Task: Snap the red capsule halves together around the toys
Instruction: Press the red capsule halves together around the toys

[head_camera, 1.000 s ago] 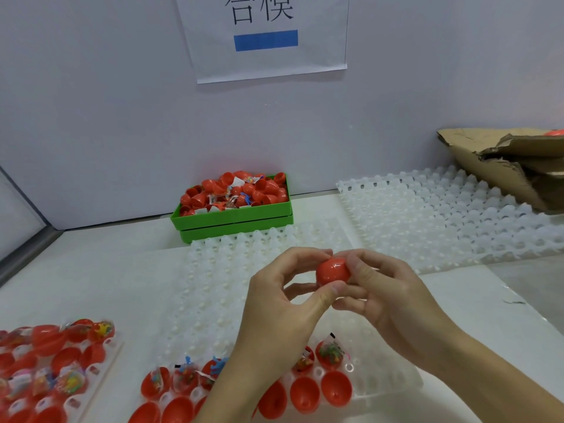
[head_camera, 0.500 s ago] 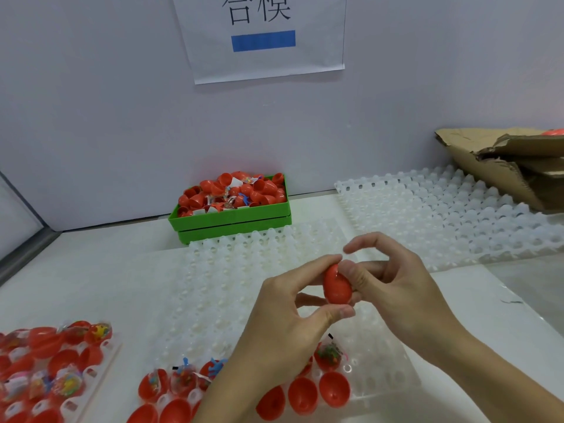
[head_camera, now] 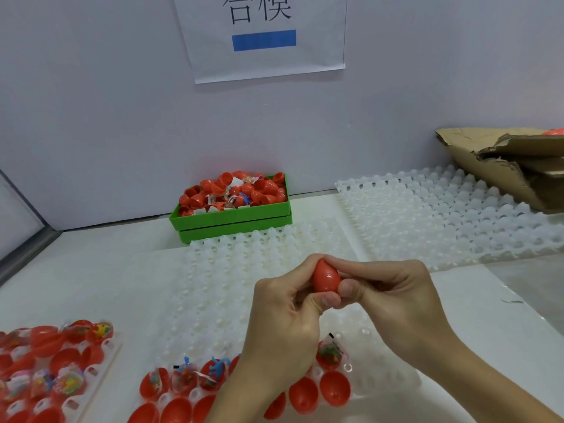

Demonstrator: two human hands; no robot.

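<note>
Both hands hold one red capsule (head_camera: 326, 276) above the clear dimpled tray (head_camera: 244, 288). My left hand (head_camera: 283, 312) pinches its left side between curled fingers and thumb. My right hand (head_camera: 393, 297) grips its right side, fingers over the top and thumb below. The capsule's halves look joined, with its pointed end up. In the tray's near rows sit open red halves (head_camera: 335, 387), some with bagged toys (head_camera: 331, 351) in them.
A green bin (head_camera: 232, 219) of loose red halves and toy bags stands at the back wall. A second clear tray (head_camera: 442, 215) lies at the right, with torn cardboard (head_camera: 503, 166) behind it. Another tray of filled halves (head_camera: 45, 370) sits at the near left.
The capsule has turned from lying sideways to pointed end up. My right fingers have closed down over its top, and both hands have squeezed in tighter around it.
</note>
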